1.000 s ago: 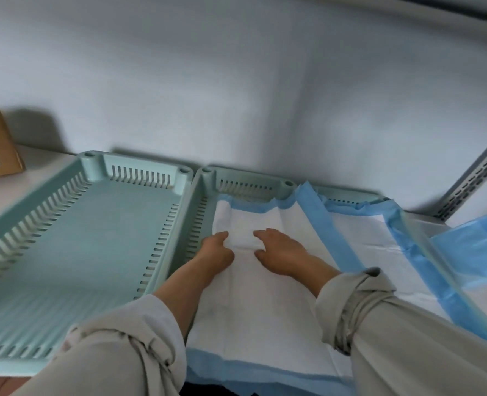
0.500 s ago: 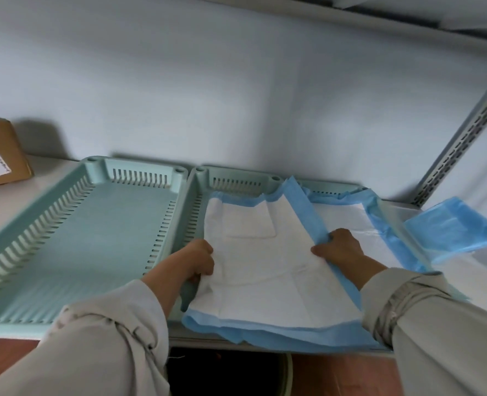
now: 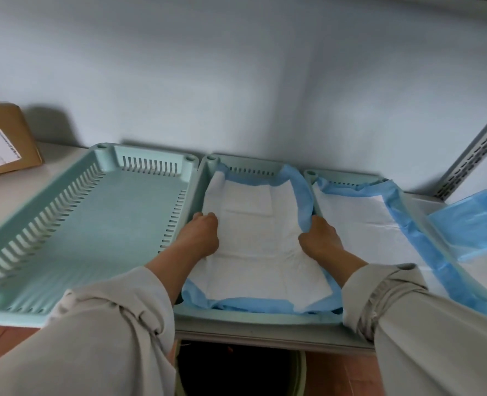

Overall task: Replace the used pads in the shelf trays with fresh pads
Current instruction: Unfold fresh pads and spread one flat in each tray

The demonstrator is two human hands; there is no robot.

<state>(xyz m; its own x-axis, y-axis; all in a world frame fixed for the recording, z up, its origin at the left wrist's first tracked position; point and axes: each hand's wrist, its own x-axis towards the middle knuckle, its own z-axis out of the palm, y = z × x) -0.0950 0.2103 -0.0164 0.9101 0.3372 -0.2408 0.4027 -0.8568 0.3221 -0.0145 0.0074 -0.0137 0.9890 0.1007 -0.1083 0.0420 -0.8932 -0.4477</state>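
Three pale green slotted trays stand side by side on the shelf. The left tray [image 3: 99, 224] holds no pad. In the middle tray [image 3: 253, 317] lies a white pad with blue edges [image 3: 253, 247], its borders turned up along the walls. My left hand [image 3: 201, 238] presses the pad's left side down by the tray wall, fingers curled. My right hand [image 3: 319, 241] holds the pad's blue right border at the tray's right wall. The right tray [image 3: 465, 284] holds another white and blue pad [image 3: 362, 221].
A folded blue pad [image 3: 470, 224] lies on the shelf at the far right, beside a slotted metal upright [image 3: 476, 155]. A brown cardboard box [image 3: 5, 138] with a label sits at the back left. The wall is close behind the trays. Below the shelf edge is a dark opening.
The pad has dropped from over the tray rims down into the middle tray. Both hands moved apart from the pad's middle to its left and right sides.
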